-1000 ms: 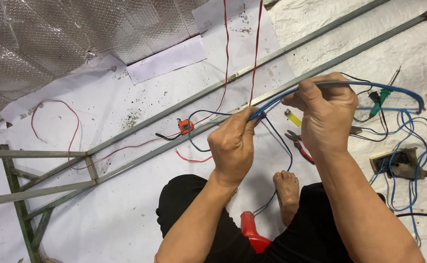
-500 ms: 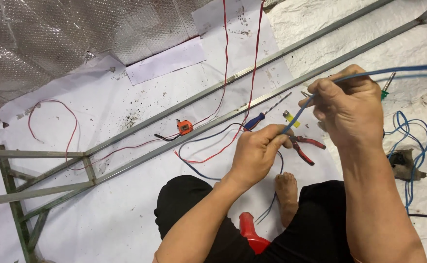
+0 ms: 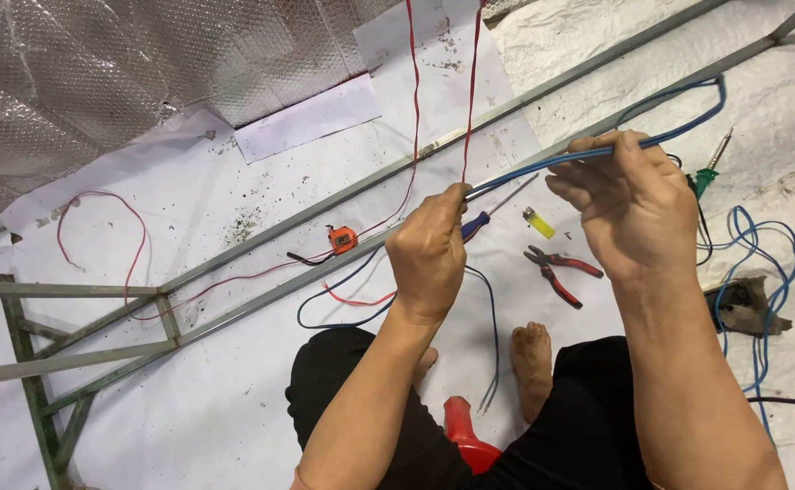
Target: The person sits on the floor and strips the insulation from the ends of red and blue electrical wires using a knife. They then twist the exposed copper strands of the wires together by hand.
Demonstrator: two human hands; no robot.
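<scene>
Both hands are pinching the blue wire (image 3: 543, 166): left hand (image 3: 429, 254) gripping its end, right hand (image 3: 633, 204) holding it further along, red pliers (image 3: 556, 269) lying below.

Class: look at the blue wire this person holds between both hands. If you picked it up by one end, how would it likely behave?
Probably floppy: beyond the right hand the blue wire curves in a loose loop. Likely light, since fingertips alone carry it. Between the left hand and right hand it runs straight, so it seems to hold a line only under tension.
</scene>
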